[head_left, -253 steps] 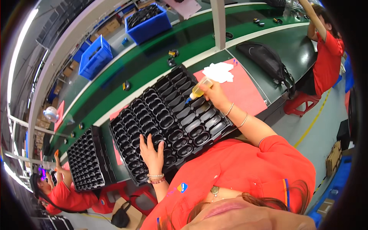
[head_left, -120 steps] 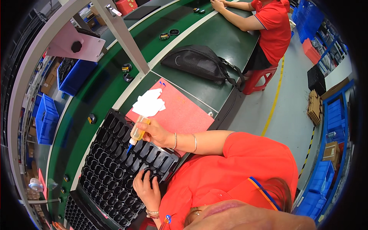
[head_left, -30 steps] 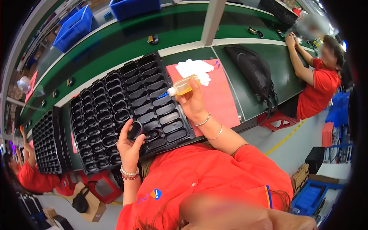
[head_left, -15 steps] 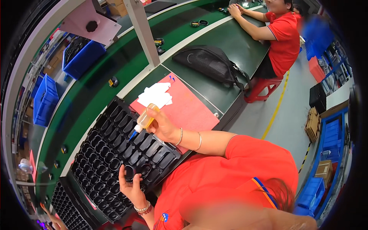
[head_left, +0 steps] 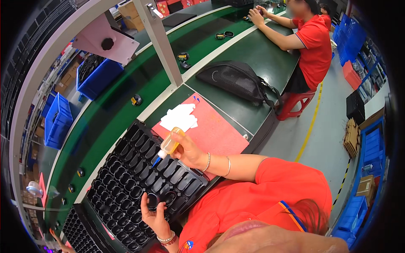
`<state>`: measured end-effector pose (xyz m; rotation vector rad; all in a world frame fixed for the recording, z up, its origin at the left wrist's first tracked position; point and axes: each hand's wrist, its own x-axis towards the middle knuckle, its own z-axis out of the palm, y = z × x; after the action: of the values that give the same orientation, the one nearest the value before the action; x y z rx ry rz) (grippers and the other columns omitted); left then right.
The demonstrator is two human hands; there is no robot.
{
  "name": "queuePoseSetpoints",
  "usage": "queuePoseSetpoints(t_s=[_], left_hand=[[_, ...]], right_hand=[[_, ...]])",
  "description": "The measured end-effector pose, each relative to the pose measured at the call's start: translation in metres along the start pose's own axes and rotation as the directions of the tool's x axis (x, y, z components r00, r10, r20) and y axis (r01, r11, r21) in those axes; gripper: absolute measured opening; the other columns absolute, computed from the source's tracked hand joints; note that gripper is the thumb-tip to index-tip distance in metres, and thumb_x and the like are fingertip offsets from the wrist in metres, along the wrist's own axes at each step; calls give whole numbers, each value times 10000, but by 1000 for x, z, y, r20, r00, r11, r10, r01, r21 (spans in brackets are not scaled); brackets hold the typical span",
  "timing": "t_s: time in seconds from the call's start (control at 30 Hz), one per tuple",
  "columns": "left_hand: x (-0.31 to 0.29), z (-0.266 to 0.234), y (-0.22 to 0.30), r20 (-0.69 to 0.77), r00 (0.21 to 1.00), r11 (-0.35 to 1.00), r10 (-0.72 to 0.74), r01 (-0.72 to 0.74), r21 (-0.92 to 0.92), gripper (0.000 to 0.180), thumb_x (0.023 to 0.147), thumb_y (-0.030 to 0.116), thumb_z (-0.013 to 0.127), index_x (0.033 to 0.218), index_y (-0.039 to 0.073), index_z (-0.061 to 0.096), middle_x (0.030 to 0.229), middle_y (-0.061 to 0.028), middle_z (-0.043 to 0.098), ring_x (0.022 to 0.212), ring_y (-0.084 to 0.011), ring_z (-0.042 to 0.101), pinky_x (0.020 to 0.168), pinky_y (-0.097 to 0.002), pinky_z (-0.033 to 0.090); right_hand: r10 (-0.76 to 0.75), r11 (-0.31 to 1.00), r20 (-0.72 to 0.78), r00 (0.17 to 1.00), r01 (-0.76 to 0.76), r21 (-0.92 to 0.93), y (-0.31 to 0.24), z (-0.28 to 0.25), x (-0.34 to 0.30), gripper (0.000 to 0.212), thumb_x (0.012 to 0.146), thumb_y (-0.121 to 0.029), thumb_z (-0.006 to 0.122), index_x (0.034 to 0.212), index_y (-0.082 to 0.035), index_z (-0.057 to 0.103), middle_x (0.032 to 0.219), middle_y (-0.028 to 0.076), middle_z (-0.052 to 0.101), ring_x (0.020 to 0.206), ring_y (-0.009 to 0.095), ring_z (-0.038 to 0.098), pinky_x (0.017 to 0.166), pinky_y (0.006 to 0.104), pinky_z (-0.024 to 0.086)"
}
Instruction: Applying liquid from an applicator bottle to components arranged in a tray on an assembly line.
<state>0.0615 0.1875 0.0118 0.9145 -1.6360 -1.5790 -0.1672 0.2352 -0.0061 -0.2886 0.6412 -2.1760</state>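
Note:
My right hand [head_left: 190, 152] is closed around a small clear squeeze bottle [head_left: 170, 142] of yellow liquid. Its white cap leads to a blue needle tip [head_left: 156, 162], which points down over the black tray [head_left: 141, 147]. Lower down, my left hand [head_left: 157, 219] grips a black oval shell [head_left: 152, 200] between thumb and fingers, just above the tray. Several similar oval pieces fill the tray's left part, while many slots on its right side show no piece. Whether the needle touches anything is too small to tell.
Beyond the tray lies a red mat [head_left: 219, 130] with white paper sheets [head_left: 179, 117] on it. A black mesh bag [head_left: 232, 80] rests on the green bench. A metal post [head_left: 162, 46] rises by the green conveyor [head_left: 114, 122]. A co-worker in red [head_left: 314, 46] sits at far right.
The whole view has shifted, so everything sits a little lower and farther right. My hands keep the bottle and the shell in nearly the same places over the tray. The co-worker's hands have moved apart.

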Motion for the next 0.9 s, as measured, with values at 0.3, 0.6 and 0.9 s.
queuePoseSetpoints(t_s=[0.3, 0.6, 0.9], left_hand=[[-1, -2, -1, 0, 1000, 999, 21, -21, 25, 556, 744, -117, 574, 1270, 4, 444, 1112, -75, 481, 707, -136, 602, 553, -206, 471], [3, 2, -2, 39, 996, 997, 79, -80, 14, 511, 771, -98, 574, 1257, 13, 464, 1072, -62, 510, 707, -113, 596, 560, -190, 467], [-1, 3, -1, 15, 996, 996, 85, -85, 21, 538, 737, -126, 572, 1249, 3, 467, 1049, -59, 507, 712, -110, 588, 567, -194, 484]], right_hand=[[3, 1000, -2, 1000, -3, 6, 3, 0, 0, 310, 843, -398, 590, 905, -105, 511, 758, 24, 571, 485, 42, 421, 424, 168, 334], [3, 997, -19, 1000, -1, 73, 1, -4, 8, 262, 853, -384, 583, 907, -141, 503, 768, -4, 572, 516, 32, 431, 416, 161, 312], [35, 991, -43, 998, -29, 131, 2, -8, 7, 233, 851, -379, 590, 893, -165, 509, 746, -31, 545, 504, 20, 394, 408, 161, 281]])
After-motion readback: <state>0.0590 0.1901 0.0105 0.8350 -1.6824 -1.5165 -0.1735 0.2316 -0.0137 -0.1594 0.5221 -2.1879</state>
